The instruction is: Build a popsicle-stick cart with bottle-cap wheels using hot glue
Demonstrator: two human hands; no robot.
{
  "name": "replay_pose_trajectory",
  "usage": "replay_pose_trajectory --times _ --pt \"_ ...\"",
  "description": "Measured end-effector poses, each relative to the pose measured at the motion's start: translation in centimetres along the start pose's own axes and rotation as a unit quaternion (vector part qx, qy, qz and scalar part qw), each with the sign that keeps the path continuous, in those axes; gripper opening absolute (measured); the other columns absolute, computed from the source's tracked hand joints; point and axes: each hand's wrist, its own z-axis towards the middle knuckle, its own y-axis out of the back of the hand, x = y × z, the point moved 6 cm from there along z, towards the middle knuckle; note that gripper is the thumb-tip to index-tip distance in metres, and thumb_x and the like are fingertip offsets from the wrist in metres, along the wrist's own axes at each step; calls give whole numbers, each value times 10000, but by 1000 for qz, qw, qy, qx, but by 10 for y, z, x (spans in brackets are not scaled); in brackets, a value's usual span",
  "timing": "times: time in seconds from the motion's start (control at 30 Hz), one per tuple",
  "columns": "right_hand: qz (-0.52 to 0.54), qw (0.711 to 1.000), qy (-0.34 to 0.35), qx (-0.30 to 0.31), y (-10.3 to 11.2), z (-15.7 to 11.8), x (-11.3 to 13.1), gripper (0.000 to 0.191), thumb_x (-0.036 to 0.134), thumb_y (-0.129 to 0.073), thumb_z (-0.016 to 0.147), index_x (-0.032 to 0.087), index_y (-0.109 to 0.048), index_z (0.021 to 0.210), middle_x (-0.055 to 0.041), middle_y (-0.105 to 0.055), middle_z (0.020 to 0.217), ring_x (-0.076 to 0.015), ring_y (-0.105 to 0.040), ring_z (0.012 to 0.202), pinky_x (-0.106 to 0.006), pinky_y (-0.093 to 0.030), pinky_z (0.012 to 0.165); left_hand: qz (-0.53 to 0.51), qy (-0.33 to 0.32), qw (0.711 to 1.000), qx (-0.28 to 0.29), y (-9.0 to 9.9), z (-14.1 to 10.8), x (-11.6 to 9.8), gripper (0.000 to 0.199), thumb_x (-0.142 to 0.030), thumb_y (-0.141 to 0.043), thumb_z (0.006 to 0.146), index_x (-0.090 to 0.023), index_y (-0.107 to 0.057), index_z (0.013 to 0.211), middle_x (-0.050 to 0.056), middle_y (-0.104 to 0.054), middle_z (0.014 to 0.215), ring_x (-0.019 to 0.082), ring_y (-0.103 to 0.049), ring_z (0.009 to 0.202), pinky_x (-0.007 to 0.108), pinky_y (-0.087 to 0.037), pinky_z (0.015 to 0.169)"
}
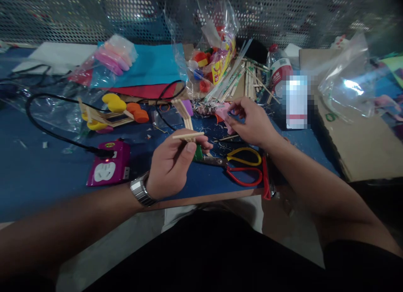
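Observation:
My left hand point(171, 164), wearing a metal wristwatch point(143, 190), pinches a thin wooden stick point(188, 136) set crosswise on another small wooden part. Something dark green point(198, 152) shows beneath its fingers. Just beyond rise several joined wooden sticks point(185, 116) with a purple piece on them; whether the hand also holds these I cannot tell. The fingers of my right hand point(252, 121) are closed on a soft-looking pink piece point(223, 111) beside crumpled silvery scraps point(206, 109). Scissors point(231, 162) with one yellow and one red handle lie between my hands, their blades partly hidden.
A purple power socket point(108, 164) with a black cable stands at left. Behind it lies a stick frame point(116, 118) with yellow and orange lumps. Farther back are a plastic bag point(201, 69) of coloured pieces, a bottle point(279, 69), loose sticks point(250, 80) and cardboard point(362, 145).

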Motion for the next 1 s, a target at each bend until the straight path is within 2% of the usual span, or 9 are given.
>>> replay_pose_trajectory --times 0.17,0.3,0.47,0.53,0.67,0.73,0.87,1.0 --pt "132 981 128 -53 9 -15 36 198 433 -703 1113 237 -731 1100 -37 -746 989 -187 -677 846 -368 -542 805 47 66 995 59 -4 -1 1 278 -365 -657 1211 -181 -866 1222 87 -883 1009 178 -882 914 264 -758 841" --pt "173 957 219 -76 14 -31 60 160 383 -691 1140 256 -779 1100 -34 -789 990 -189 -696 824 -369 -556 781 59 87 991 82 -8 2 0 287 -355 -668 1195 -145 -863 1174 99 -899 980 173 -878 825 238 -742 745" --pt "205 938 276 -47 14 -40 72 201 300 -687 1129 230 -853 1219 -69 -810 1021 -223 -747 937 -382 -590 835 69 112 985 108 -11 5 0 267 -334 -707 1148 -150 -855 1023 85 -901 981 146 -846 692 205 -704 659" --pt "241 931 274 -1 11 -39 72 272 315 -696 1118 213 -854 1314 -84 -795 1056 -218 -728 940 -371 -591 823 62 127 983 119 -11 4 0 268 -349 -718 1141 -153 -867 1035 82 -903 977 133 -825 658 197 -690 636" --pt "317 907 250 118 4 -37 68 586 530 -772 1041 194 -791 1521 -113 -742 1194 -224 -675 977 -356 -592 791 11 179 974 138 -14 1 3 304 -405 -743 1139 -149 -894 1077 84 -900 910 141 -806 629 206 -691 590" --pt "342 900 214 164 2 -37 64 666 559 -790 1019 207 -756 1584 -83 -722 1122 -214 -650 947 -333 -572 765 -14 191 970 147 -15 0 3 315 -415 -752 1137 -144 -898 1068 86 -891 876 137 -786 588 204 -680 549" --pt "417 866 147 233 2 -41 64 677 466 -811 1024 203 -707 1639 20 -633 850 -147 -574 743 -270 -481 662 -24 180 972 152 -16 0 2 279 -381 -763 1131 -147 -898 1065 81 -883 851 127 -759 547 199 -663 518" --pt "464 829 105 296 -5 -48 69 645 348 -807 1035 177 -684 1644 47 -616 821 -116 -570 711 -236 -467 655 -6 170 972 163 -16 0 2 305 -412 -754 1136 -160 -878 1016 83 -888 859 146 -772 565 224 -663 528"
